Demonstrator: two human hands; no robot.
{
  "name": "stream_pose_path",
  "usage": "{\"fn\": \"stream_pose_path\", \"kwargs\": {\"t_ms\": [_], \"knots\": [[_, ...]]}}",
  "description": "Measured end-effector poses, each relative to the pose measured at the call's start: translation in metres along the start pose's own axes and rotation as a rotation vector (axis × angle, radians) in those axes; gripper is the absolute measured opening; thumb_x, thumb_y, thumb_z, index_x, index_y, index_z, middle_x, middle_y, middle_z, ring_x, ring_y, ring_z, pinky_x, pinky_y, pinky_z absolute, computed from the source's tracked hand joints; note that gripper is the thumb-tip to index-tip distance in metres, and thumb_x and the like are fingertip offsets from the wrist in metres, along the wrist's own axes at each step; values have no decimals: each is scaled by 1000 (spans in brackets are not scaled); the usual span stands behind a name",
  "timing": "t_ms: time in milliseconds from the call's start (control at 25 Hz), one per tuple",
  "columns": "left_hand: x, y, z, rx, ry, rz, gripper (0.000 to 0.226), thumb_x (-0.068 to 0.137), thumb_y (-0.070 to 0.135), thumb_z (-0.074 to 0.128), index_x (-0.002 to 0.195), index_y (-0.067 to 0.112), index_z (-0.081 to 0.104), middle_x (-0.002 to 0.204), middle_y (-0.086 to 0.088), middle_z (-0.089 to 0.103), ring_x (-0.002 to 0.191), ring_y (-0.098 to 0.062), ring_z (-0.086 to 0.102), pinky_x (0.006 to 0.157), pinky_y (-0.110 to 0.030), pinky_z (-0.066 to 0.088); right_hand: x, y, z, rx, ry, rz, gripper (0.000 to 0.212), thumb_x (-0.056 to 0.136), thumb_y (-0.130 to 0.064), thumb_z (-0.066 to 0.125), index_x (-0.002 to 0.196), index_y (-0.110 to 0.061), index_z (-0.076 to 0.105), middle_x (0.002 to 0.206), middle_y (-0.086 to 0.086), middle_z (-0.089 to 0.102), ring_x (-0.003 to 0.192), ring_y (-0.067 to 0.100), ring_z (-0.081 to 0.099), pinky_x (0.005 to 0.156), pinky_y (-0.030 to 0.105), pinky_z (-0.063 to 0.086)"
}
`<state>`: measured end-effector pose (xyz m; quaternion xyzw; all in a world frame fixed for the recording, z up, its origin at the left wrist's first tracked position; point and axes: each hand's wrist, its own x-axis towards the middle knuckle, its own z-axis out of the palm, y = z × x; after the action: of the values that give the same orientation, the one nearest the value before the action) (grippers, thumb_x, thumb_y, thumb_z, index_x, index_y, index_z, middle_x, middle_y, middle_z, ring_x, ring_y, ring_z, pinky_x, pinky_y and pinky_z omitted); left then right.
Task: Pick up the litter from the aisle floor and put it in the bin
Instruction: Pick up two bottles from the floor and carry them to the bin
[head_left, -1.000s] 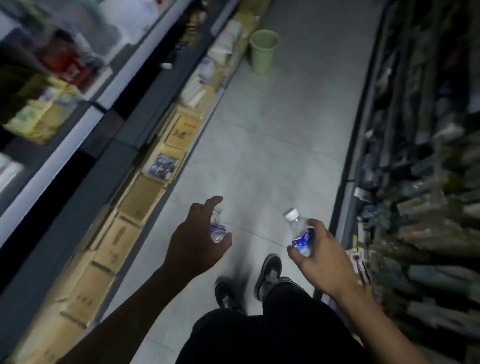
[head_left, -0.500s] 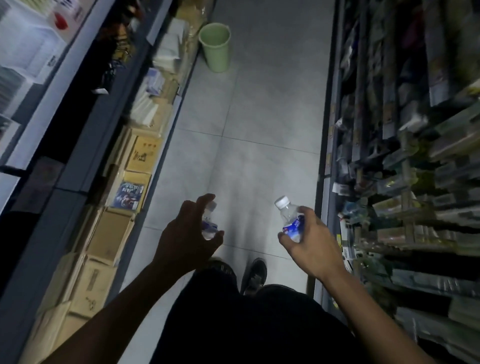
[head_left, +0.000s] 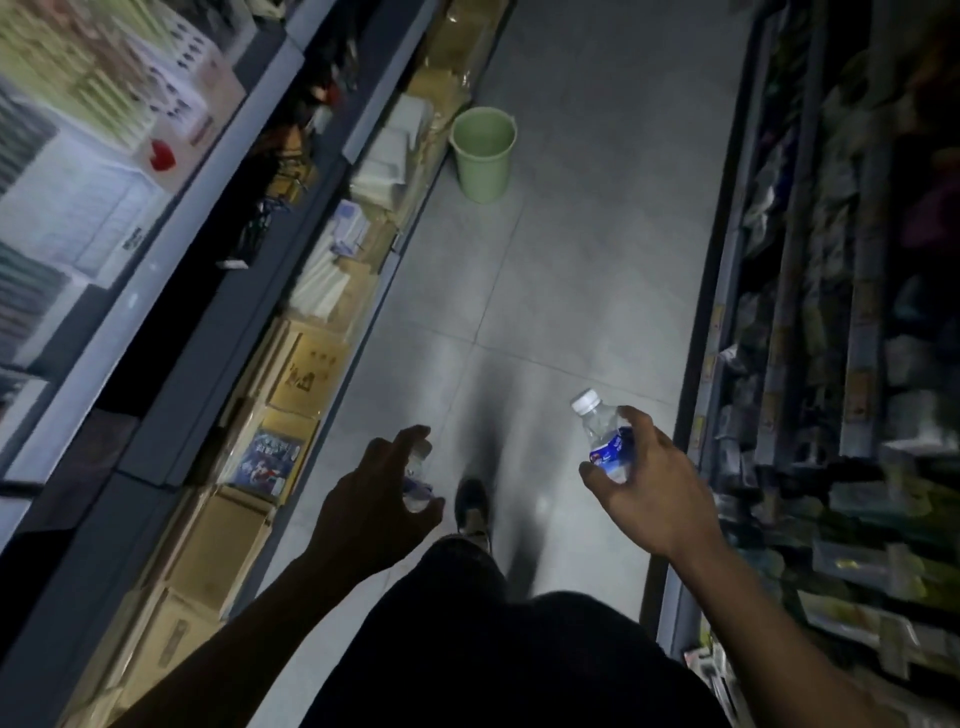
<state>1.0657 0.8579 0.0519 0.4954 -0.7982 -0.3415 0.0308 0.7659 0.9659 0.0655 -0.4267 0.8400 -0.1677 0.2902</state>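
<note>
My right hand grips a small clear plastic bottle with a white cap and a blue label, held upright above the grey tiled floor. In my left hand is a second small clear bottle, mostly hidden behind the fingers. A pale green bin stands on the floor far ahead, against the foot of the left shelving. It is open at the top and well beyond both hands.
Shelving lines the left side, with cardboard boxes and stacked white packs along its base. A rack of hanging packets lines the right side. The tiled aisle floor runs between them. My shoe shows below my hands.
The view has advanced along the aisle; the green bin appears nearer and larger. Both hands keep their bottles in about the same pose.
</note>
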Motion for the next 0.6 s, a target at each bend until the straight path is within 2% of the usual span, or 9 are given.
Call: {"fn": "stream_pose_path", "kwargs": {"t_ms": [160, 360, 440, 600], "knots": [[125, 35, -37, 54, -31, 109, 78, 77, 47, 82, 143, 38, 40, 119, 12, 56, 85, 0, 66, 68, -19, 56, 59, -1, -26, 21, 53, 118, 72, 81, -54, 66, 142, -35, 35, 123, -4, 66, 108, 26, 62, 82, 37, 47], [288, 107, -53, 134, -56, 239, 81, 77, 48, 81, 145, 36, 39, 111, 7, 56, 80, -6, 66, 67, -28, 60, 140, 20, -69, 59, 65, 274, 78, 78, -64, 61, 144, -34, 33, 122, 2, 68, 107, 30, 65, 86, 41, 54], [351, 137, -50, 162, -52, 269, 83, 77, 49, 82, 146, 34, 38, 112, 4, 57, 81, -8, 64, 67, -28, 60, 188, 34, -92, 54, 84, 292, 78, 79, -62, 62, 145, -31, 35, 122, 2, 68, 108, 30, 65, 86, 40, 52], [453, 186, -39, 146, -88, 280, 83, 77, 48, 83, 146, 34, 39, 121, 7, 58, 86, -1, 66, 68, -23, 59, 308, 58, -160, 26, 82, 282, 75, 81, -55, 68, 145, -29, 37, 126, 5, 67, 109, 32, 64, 85, 39, 50]]}}
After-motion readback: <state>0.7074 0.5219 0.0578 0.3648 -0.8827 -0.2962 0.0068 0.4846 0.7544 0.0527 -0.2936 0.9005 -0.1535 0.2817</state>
